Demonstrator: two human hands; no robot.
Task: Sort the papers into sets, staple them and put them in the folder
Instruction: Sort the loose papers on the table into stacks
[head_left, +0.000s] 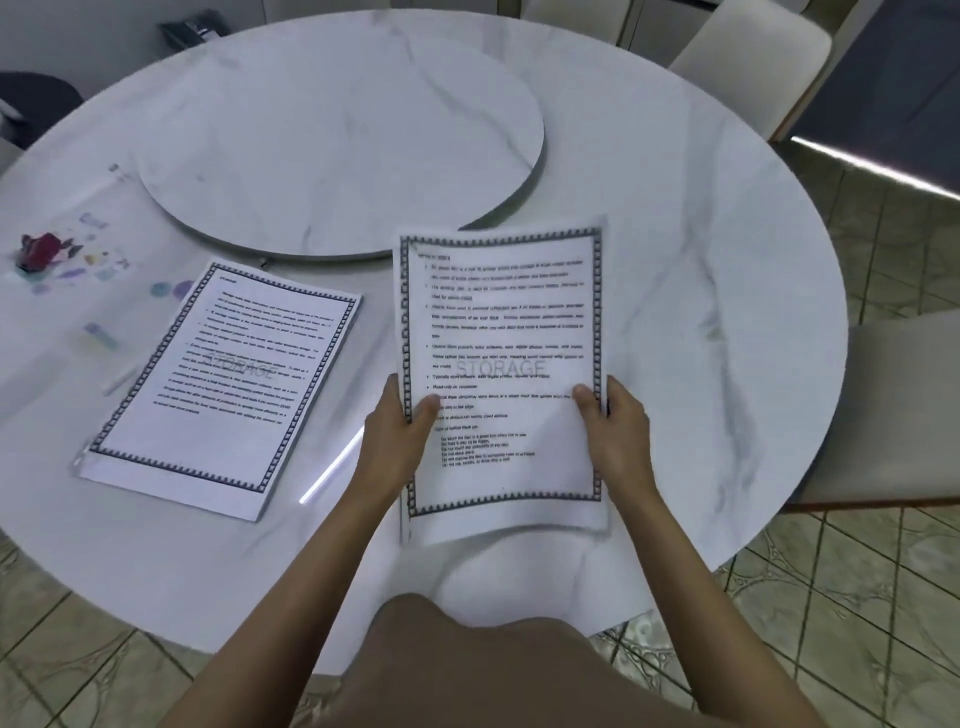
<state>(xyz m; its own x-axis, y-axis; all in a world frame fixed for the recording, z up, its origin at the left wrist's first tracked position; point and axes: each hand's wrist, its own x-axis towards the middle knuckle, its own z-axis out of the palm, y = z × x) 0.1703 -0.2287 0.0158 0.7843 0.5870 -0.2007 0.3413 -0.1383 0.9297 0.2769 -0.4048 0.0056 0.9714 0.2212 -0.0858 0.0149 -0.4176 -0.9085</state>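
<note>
Papers in a bordered set (501, 358) sit lifted near the table's (701, 270) front edge; our left hand (397, 434) and right hand (615, 426) pinch its two sides. Toward the left edge, we see a second stack (223, 387) lying flat.

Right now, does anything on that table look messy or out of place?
Mostly tidy. The stack of papers lies at an angle to the table edge, not squared. Colourful smudges mark the far left, too blurred to identify. Both hands hold another set of papers, its bottom edge curling.
</note>
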